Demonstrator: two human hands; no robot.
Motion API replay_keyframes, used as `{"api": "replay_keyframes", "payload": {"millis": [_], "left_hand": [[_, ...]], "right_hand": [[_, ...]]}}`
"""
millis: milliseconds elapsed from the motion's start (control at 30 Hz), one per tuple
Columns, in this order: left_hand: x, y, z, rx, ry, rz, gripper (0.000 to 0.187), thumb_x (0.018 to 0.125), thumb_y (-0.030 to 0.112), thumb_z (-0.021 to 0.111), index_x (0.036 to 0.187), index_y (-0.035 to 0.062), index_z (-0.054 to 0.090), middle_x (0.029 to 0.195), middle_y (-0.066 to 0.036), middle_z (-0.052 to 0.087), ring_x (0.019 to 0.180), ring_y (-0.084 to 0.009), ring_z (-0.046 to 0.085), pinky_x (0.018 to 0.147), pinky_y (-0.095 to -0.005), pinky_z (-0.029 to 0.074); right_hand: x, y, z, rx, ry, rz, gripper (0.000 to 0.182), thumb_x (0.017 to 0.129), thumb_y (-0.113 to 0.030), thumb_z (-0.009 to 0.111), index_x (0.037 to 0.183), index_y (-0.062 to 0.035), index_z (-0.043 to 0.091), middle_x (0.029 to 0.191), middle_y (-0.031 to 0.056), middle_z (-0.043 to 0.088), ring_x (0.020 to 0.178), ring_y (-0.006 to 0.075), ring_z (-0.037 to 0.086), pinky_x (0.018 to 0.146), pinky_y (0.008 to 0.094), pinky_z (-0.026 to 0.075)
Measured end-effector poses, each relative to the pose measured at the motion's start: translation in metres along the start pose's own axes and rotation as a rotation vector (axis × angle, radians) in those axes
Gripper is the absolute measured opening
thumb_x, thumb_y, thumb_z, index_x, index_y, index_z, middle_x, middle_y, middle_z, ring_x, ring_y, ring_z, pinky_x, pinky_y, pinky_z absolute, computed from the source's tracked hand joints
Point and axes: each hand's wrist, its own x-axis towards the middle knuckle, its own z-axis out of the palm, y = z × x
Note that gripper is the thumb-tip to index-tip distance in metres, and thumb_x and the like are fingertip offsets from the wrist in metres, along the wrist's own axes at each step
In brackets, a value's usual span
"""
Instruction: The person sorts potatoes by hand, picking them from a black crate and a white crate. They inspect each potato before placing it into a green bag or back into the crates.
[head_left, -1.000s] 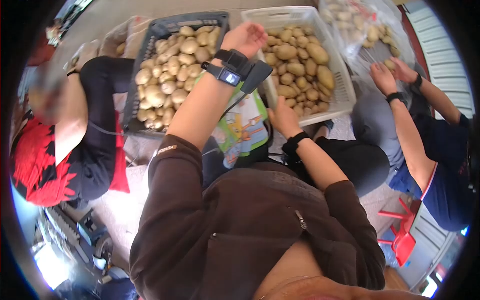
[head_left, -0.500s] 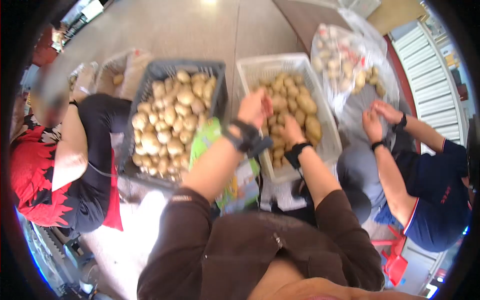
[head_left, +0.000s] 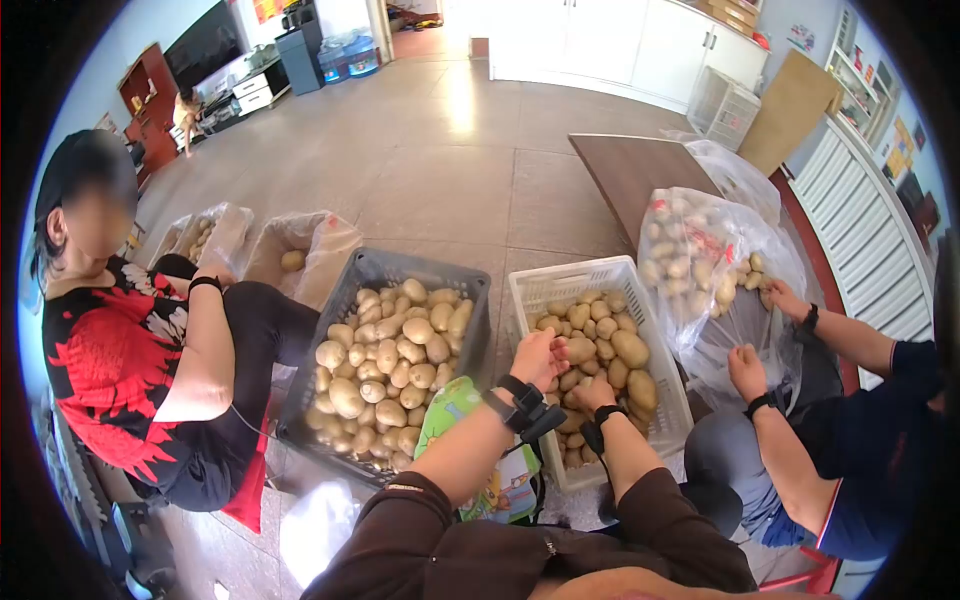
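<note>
In the head view, a white plastic crate point(head_left: 672, 395) full of potatoes point(head_left: 630, 350) stands in front of me. My left hand point(head_left: 541, 359) is over its left side with curled fingers, close to a potato point(head_left: 580, 350); whether it grips anything is hidden. Lower among the potatoes is my right hand point(head_left: 594, 393), its fingertips out of sight. Both wrists wear black bands. To the left stands a dark grey crate point(head_left: 480, 290) heaped with potatoes point(head_left: 390, 370).
A person in red and black point(head_left: 120, 340) sits at left beside open bags point(head_left: 310, 255). At right, a co-worker's hands point(head_left: 765, 345) are near a clear plastic bag of potatoes point(head_left: 700, 250). A brown board point(head_left: 630, 170) lies behind; a green printed bag point(head_left: 450, 410) is between the crates.
The view has tilted up and shows more of the room. My hands stay at the white crate. The co-worker's hands at right have moved apart, one up to the loose potatoes.
</note>
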Motion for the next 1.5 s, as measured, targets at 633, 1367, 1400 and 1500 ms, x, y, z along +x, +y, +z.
{"api": "replay_keyframes", "payload": {"millis": [633, 1367, 1400, 1500], "left_hand": [[0.001, -0.010, -0.022, 0.046, -0.279, -0.093, 0.033, 0.088, 0.029, 0.048, 0.105, 0.0014, 0.044, 0.102, -0.013, 0.052, 0.087, -0.0274, 0.056, 0.059, -0.0255, 0.048], [-0.084, 0.101, -0.209, -0.736, 0.218, 0.159, 0.037, 0.082, 0.029, 0.059, 0.096, -0.0036, 0.050, 0.081, -0.013, 0.056, 0.075, -0.0235, 0.057, 0.061, -0.0281, 0.052], [-0.085, 0.100, -0.212, -0.729, 0.247, 0.184, 0.035, 0.081, 0.028, 0.059, 0.095, -0.0032, 0.050, 0.080, -0.012, 0.056, 0.074, -0.0229, 0.057, 0.061, -0.0277, 0.052], [-0.083, 0.100, -0.218, -0.710, 0.272, 0.247, 0.030, 0.081, 0.025, 0.059, 0.091, -0.0021, 0.051, 0.078, -0.010, 0.056, 0.071, -0.0212, 0.056, 0.060, -0.0264, 0.051]], "right_hand": [[-0.139, -0.042, -0.032, 0.325, 0.411, -0.569, 0.037, 0.075, -0.022, 0.060, 0.101, 0.0018, 0.048, 0.097, 0.0192, 0.052, 0.087, 0.0298, 0.055, 0.072, 0.0352, 0.045], [-0.202, 0.008, 0.022, -0.106, 0.123, -0.442, 0.037, 0.075, -0.031, 0.055, 0.092, -0.0004, 0.043, 0.080, 0.0222, 0.059, 0.075, 0.0373, 0.059, 0.067, 0.0450, 0.047], [-0.202, 0.009, 0.022, -0.118, 0.127, -0.443, 0.036, 0.075, -0.030, 0.055, 0.092, -0.0002, 0.043, 0.080, 0.0219, 0.059, 0.076, 0.0374, 0.059, 0.068, 0.0449, 0.046], [-0.204, 0.009, 0.020, -0.096, 0.120, -0.446, 0.036, 0.075, -0.030, 0.055, 0.092, 0.0000, 0.043, 0.080, 0.0220, 0.059, 0.077, 0.0375, 0.059, 0.069, 0.0450, 0.046]]}}
